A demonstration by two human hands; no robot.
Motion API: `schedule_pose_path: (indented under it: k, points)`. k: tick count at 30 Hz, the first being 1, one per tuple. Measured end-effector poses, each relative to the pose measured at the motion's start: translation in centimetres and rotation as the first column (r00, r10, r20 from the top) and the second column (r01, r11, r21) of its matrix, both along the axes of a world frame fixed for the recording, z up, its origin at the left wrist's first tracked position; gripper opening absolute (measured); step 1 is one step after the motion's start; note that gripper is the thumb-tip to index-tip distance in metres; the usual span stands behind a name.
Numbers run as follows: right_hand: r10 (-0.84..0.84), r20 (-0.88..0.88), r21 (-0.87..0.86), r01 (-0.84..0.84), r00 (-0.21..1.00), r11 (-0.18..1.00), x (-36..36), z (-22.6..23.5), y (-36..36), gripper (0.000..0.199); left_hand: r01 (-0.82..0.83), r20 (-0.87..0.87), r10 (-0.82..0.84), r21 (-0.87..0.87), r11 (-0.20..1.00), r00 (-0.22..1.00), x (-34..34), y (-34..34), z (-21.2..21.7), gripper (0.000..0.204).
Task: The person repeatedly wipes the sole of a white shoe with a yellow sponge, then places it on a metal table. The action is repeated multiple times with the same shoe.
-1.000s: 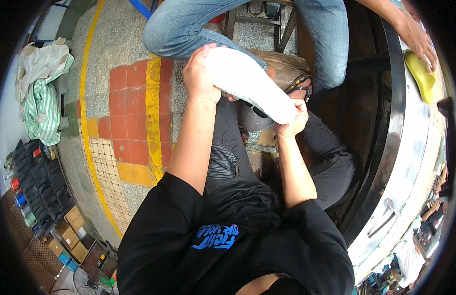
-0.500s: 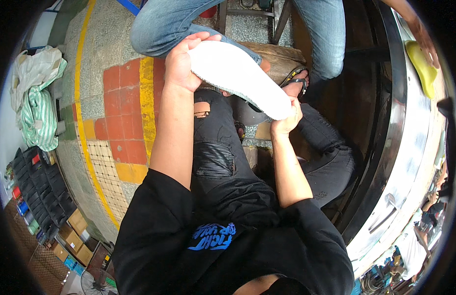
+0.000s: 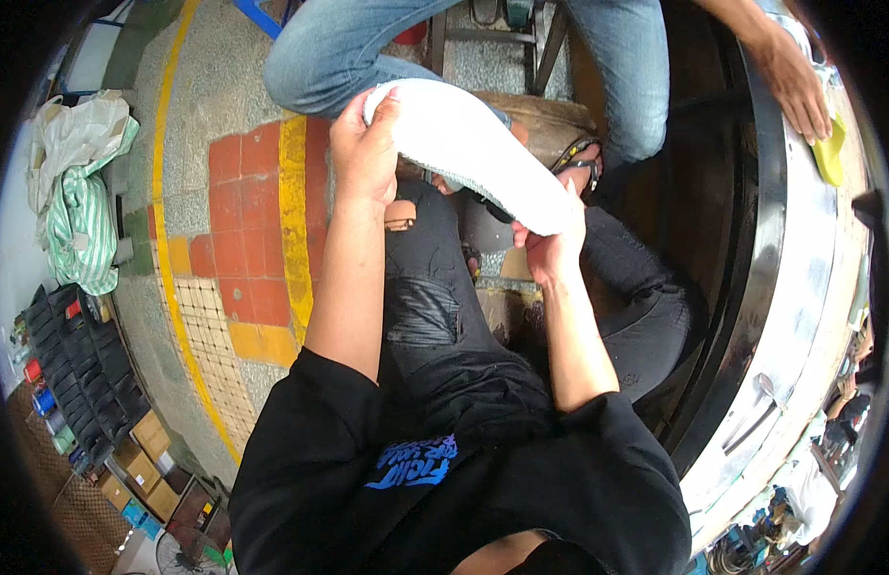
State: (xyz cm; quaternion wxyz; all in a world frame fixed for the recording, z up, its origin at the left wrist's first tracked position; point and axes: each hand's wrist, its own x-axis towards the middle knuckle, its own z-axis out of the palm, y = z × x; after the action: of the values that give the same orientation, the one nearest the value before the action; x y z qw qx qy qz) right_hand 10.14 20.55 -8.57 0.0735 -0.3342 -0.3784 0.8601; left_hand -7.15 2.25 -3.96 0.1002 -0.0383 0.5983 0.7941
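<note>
Looked like small workshop or street-side stall: curved metal-edged work surface point(image 3: 789, 287), black stacked plastic trays point(image 3: 75, 374), small cardboard boxes point(image 3: 142, 460), worn red-and-yellow tiled floor point(image 3: 257, 220).

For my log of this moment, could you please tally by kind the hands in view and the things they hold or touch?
The person's own hands: 2, left hand and right hand, both gripping the sole
Co-worker's hand: 1
White shoe sole: 1
Yellow piece by the co-worker's hand: 1
Total: 5

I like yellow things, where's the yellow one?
In the head view, upper right: the yellow piece lies on the round metal table, beside another person's hand.
</note>
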Motion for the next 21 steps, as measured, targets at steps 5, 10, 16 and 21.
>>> schedule_pose_path:
  k: [5,10,16,21]
  points:
    - [-0.068,-0.261,0.205,0.124,0.963,0.971,0.1,8.2,2.4,0.047,0.055,-0.253,0.029,0.319,0.946,0.967,0.2,1.9,6.5,0.045]
    - [-0.033,-0.415,-0.118,-0.018,0.909,0.993,6.5,16.1,6.7,0.067,0.499,-0.623,-0.22,0.315,0.807,0.75,3.9,7.2,13.7,0.077]
    - [-0.409,-0.381,0.641,0.555,0.829,0.529,17.5,24.0,13.0,0.047,0.483,-0.601,-0.621,-0.4,0.779,0.504,9.0,11.2,12.9,0.075]
    - [-0.514,-0.089,0.837,-0.215,0.853,-0.503,22.1,23.9,14.5,0.053,0.564,-0.223,-0.892,-0.707,0.426,0.394,10.0,4.4,4.9,0.051]
